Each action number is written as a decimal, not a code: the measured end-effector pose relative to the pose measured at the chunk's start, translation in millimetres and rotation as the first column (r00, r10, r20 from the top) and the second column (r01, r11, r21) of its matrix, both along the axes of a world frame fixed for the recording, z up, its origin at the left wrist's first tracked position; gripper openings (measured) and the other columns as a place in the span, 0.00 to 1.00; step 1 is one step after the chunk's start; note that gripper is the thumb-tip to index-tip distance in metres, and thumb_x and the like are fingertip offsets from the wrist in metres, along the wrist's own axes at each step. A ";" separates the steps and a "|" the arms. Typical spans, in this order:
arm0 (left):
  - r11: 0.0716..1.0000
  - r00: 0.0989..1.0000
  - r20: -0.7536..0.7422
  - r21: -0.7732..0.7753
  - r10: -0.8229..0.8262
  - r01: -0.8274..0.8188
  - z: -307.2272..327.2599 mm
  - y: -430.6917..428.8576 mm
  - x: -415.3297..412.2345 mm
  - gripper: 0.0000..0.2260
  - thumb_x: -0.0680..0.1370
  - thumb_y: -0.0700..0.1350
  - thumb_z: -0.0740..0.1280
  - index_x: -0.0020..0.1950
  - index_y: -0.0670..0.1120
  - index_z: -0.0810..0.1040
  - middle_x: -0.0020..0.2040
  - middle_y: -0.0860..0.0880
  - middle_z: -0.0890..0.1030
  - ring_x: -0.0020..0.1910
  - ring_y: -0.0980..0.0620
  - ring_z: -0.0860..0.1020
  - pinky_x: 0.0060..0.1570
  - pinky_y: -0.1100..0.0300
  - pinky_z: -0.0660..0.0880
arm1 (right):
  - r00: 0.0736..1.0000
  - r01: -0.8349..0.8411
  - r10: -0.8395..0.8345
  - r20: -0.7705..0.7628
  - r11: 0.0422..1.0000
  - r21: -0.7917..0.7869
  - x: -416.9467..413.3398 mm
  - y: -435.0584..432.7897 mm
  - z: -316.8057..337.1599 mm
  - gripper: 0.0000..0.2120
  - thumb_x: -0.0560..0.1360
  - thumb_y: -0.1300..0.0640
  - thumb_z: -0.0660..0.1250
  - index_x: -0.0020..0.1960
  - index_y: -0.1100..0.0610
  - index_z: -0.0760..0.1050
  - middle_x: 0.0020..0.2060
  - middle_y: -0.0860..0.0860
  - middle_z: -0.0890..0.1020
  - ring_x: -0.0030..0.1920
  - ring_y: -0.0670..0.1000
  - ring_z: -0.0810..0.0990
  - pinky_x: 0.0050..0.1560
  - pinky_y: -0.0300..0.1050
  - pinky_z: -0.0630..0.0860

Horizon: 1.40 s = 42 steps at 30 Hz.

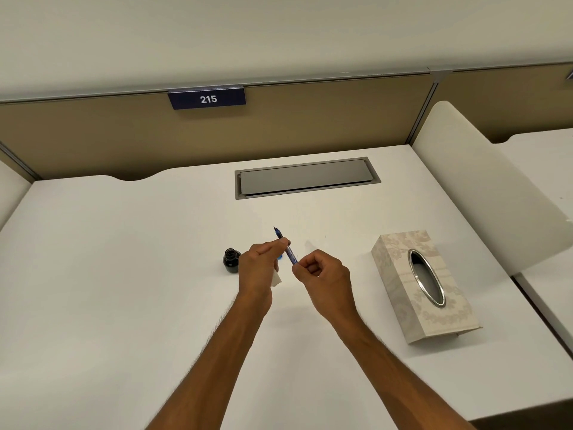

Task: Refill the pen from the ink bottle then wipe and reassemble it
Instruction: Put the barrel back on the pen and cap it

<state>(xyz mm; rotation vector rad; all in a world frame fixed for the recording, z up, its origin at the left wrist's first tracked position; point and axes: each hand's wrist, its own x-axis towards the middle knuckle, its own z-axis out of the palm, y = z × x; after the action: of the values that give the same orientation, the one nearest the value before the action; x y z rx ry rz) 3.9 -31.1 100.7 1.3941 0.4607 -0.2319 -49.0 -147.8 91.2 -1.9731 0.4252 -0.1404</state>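
Head view shows our left hand (pixel 259 268) and right hand (pixel 325 274) raised together over the middle of the bench (pixel 124 274), both gripping the pen (pixel 287 250). Our left hand pinches the blue pen's forward part between thumb and fingertips, just behind the nib, which points up and away from us. A scrap of white tissue (pixel 276 279) is tucked under the same hand's curled lower fingers and sticks out below the palm. Our right hand pinches the rear end of the pen with thumb and forefinger, and its other fingers are curled in. The pen slants between the two hands, clear of the bench top.

Just left of our left hand stands the ink bottle (pixel 231 260), small, dark and uncapped, upright on the bench. A small blue thing shows between the hands under the pen; we cannot tell what it is. Well to the right lies a patterned tissue box (pixel 424 287) with an oval metal-rimmed opening on top. Farther back, a grey metal cable flap (pixel 307 178) is set flush in the bench. Behind it rises a tan partition (pixel 93 135) bearing a dark number plate (pixel 207 98) that reads 215.
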 end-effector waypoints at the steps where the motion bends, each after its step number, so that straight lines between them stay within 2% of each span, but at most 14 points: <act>1: 1.000 1.000 0.018 0.021 -0.004 0.004 -0.4 -0.3 -0.6 0.06 0.74 0.45 0.75 0.36 0.52 0.85 0.34 0.52 0.76 0.34 0.52 0.71 0.34 0.60 0.68 | 1.000 -0.019 0.019 -0.005 0.999 -0.036 0.0 0.4 0.6 0.04 0.73 0.55 0.73 0.43 0.53 0.79 0.35 0.44 0.82 0.36 0.45 0.80 0.39 0.42 0.78; 5: 0.998 0.998 0.059 0.049 -0.037 0.034 -2.8 -1.3 -2.3 0.00 0.73 0.45 0.75 0.42 0.50 0.86 0.45 0.51 0.80 0.37 0.55 0.74 0.39 0.62 0.70 | 0.999 -0.033 0.036 0.027 0.994 -0.105 1.9 2.2 3.3 0.04 0.74 0.54 0.72 0.47 0.53 0.80 0.38 0.45 0.82 0.38 0.46 0.79 0.39 0.40 0.78; 7: 0.997 0.995 0.077 0.057 -0.056 0.051 -4.0 -1.0 -2.0 0.03 0.72 0.46 0.76 0.44 0.50 0.87 0.49 0.51 0.81 0.41 0.55 0.75 0.43 0.60 0.71 | 0.999 -0.037 0.039 0.021 0.995 -0.093 5.2 2.5 4.4 0.05 0.74 0.54 0.73 0.47 0.55 0.81 0.38 0.47 0.83 0.37 0.48 0.80 0.40 0.44 0.80; 12: 0.999 0.998 0.056 0.034 -0.030 0.028 -7.1 1.1 1.2 0.02 0.73 0.49 0.76 0.41 0.56 0.85 0.47 0.52 0.82 0.39 0.58 0.77 0.40 0.63 0.71 | 1.000 -0.010 0.010 0.000 0.998 -0.066 16.2 -0.6 -2.5 0.05 0.73 0.56 0.74 0.46 0.58 0.81 0.37 0.50 0.84 0.37 0.51 0.83 0.40 0.45 0.82; 15: 0.999 0.999 0.036 0.038 -0.030 0.029 -14.0 4.9 2.7 0.09 0.76 0.41 0.71 0.45 0.56 0.84 0.52 0.51 0.83 0.37 0.60 0.77 0.40 0.64 0.72 | 0.999 0.021 -0.024 -0.031 0.993 -0.115 26.2 -2.8 -15.3 0.05 0.73 0.57 0.74 0.44 0.57 0.80 0.35 0.50 0.84 0.34 0.50 0.82 0.35 0.37 0.78; 16: 0.999 0.999 0.022 0.038 -0.031 0.030 -16.3 5.6 2.9 0.12 0.76 0.38 0.67 0.46 0.55 0.84 0.55 0.50 0.83 0.38 0.58 0.77 0.40 0.64 0.72 | 0.998 0.030 -0.037 -0.048 0.990 -0.140 29.9 -3.4 -20.6 0.05 0.72 0.57 0.74 0.43 0.57 0.80 0.34 0.50 0.84 0.33 0.49 0.82 0.33 0.34 0.74; 18: 0.999 1.000 -0.015 0.029 -0.026 0.026 -21.8 7.1 3.1 0.17 0.74 0.33 0.62 0.47 0.52 0.84 0.57 0.49 0.83 0.43 0.53 0.74 0.42 0.62 0.71 | 0.994 0.039 -0.057 -0.090 0.981 -0.190 37.5 -4.1 -32.6 0.05 0.72 0.56 0.74 0.41 0.56 0.79 0.33 0.49 0.83 0.31 0.48 0.80 0.30 0.34 0.69; 22: 0.996 0.996 -0.057 0.053 -0.066 0.069 -32.8 10.7 4.2 0.18 0.78 0.33 0.59 0.56 0.49 0.84 0.45 0.50 0.77 0.40 0.54 0.70 0.42 0.63 0.68 | 0.975 0.020 -0.073 -0.210 0.970 -0.243 49.6 -4.0 -59.2 0.06 0.72 0.57 0.74 0.43 0.59 0.80 0.37 0.52 0.84 0.33 0.49 0.77 0.29 0.36 0.66; 23: 0.993 0.994 -0.054 0.065 -0.094 0.097 -35.1 12.3 3.8 0.18 0.79 0.34 0.59 0.59 0.49 0.83 0.44 0.50 0.75 0.40 0.54 0.70 0.42 0.62 0.68 | 0.969 0.011 -0.071 -0.236 0.969 -0.247 52.0 -3.3 -64.6 0.06 0.72 0.57 0.74 0.43 0.59 0.80 0.38 0.53 0.84 0.34 0.50 0.77 0.30 0.37 0.66; 26: 0.982 0.987 -0.026 0.092 -0.161 0.162 -41.4 17.3 2.6 0.20 0.78 0.33 0.61 0.64 0.50 0.80 0.49 0.50 0.75 0.44 0.53 0.72 0.41 0.62 0.69 | 0.957 -0.009 -0.072 -0.283 0.961 -0.275 58.9 -1.4 -75.9 0.05 0.72 0.58 0.73 0.44 0.59 0.80 0.40 0.53 0.85 0.35 0.51 0.77 0.34 0.39 0.66; 30: 0.986 0.991 -0.005 0.092 -0.136 0.136 -47.1 22.1 2.2 0.22 0.76 0.33 0.67 0.66 0.53 0.76 0.52 0.48 0.79 0.50 0.50 0.78 0.45 0.63 0.73 | 0.946 -0.001 -0.101 -0.307 0.948 -0.317 69.0 0.4 -85.2 0.05 0.72 0.59 0.73 0.44 0.59 0.79 0.41 0.54 0.84 0.35 0.52 0.76 0.33 0.39 0.64; 35: 0.989 0.992 0.004 0.085 -0.123 0.122 -52.5 25.6 0.9 0.23 0.75 0.34 0.71 0.66 0.53 0.75 0.51 0.49 0.81 0.47 0.53 0.79 0.44 0.64 0.73 | 0.933 -0.052 -0.085 -0.349 0.929 -0.366 76.8 2.8 -98.1 0.07 0.75 0.58 0.72 0.49 0.62 0.80 0.44 0.56 0.85 0.44 0.55 0.83 0.39 0.41 0.71; 38: 0.987 0.993 -0.001 0.106 -0.119 0.118 -54.8 26.1 1.9 0.22 0.75 0.35 0.71 0.66 0.53 0.75 0.51 0.50 0.81 0.48 0.54 0.79 0.43 0.65 0.72 | 0.923 -0.109 -0.058 -0.379 0.909 -0.403 78.9 4.8 -106.3 0.09 0.76 0.57 0.71 0.50 0.62 0.80 0.46 0.56 0.85 0.46 0.55 0.83 0.44 0.43 0.76; 42: 0.985 0.993 -0.015 0.127 -0.120 0.121 -56.8 27.0 3.5 0.21 0.75 0.35 0.72 0.64 0.53 0.76 0.51 0.51 0.81 0.48 0.54 0.79 0.42 0.66 0.72 | 0.926 -0.133 -0.046 -0.376 0.890 -0.437 80.7 6.4 -111.8 0.10 0.77 0.55 0.70 0.51 0.61 0.80 0.46 0.55 0.84 0.46 0.54 0.83 0.48 0.44 0.78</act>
<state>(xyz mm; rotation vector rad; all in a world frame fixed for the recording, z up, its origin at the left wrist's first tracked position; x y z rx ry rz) 7.4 -4.1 43.8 1.5489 0.4027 -0.3101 31.7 -141.4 -20.6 -2.4861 0.6408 0.1948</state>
